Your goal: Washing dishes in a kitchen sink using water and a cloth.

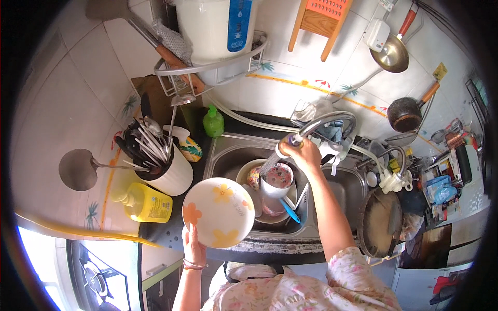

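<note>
My left hand (193, 245) holds a white plate with orange and yellow flowers (218, 212) by its lower left rim, over the counter edge left of the sink. My right hand (305, 154) grips the spray head of the faucet (287, 144) above the left basin. Water sprays from it down into a patterned bowl (277, 177), which sits on other bowls and dishes. A blue-handled utensil (290, 210) leans beside the stack. The steel sink (307, 229) has a second basin to the right.
Left of the sink stand a yellow soap bottle (149, 204), a white utensil holder (171, 175), a spray bottle (187, 145) and a green pump bottle (213, 121). A large pan (379, 223) rests at the right. A wire shelf (212, 69) and hanging cookware are on the tiled wall.
</note>
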Available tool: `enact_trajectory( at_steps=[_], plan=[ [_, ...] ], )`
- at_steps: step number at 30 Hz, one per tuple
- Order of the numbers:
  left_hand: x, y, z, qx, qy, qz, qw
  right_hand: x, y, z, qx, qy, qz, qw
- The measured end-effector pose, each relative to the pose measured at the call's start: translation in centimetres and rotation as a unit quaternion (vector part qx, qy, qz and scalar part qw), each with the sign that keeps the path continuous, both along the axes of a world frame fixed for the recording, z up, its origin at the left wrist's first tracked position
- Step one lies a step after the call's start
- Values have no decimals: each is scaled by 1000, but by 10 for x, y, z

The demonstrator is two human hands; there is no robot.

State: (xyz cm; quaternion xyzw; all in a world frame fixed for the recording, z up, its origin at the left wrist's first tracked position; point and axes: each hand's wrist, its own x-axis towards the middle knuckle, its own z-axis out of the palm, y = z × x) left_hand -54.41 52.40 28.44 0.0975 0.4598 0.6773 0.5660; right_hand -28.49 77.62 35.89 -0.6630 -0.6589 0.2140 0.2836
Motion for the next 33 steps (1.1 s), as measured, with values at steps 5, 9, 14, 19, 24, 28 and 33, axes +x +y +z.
enact_trajectory(
  at_steps=[5,9,14,19,24,28,33],
  plan=[
    [-3,-1,1,-3,38,1,999,1,19,-8,-18,-3,11,1000],
    [-6,-4,0,4,12,6,1000,9,5,-15,-95,16,42,994],
    [-2,3,-10,13,-2,4,1000,12,6,-40,-91,225,56,969],
    [2,-1,-12,18,20,19,999,16,-26,-110,-155,498,38,853],
    [7,-7,-11,6,31,14,999,-15,-10,-135,-261,693,31,672],
    [9,-9,-7,-9,19,6,1000,-32,-2,-147,-296,770,39,564],
    [11,-11,-4,0,29,14,999,-51,7,-149,-324,696,94,633]
  ],
)
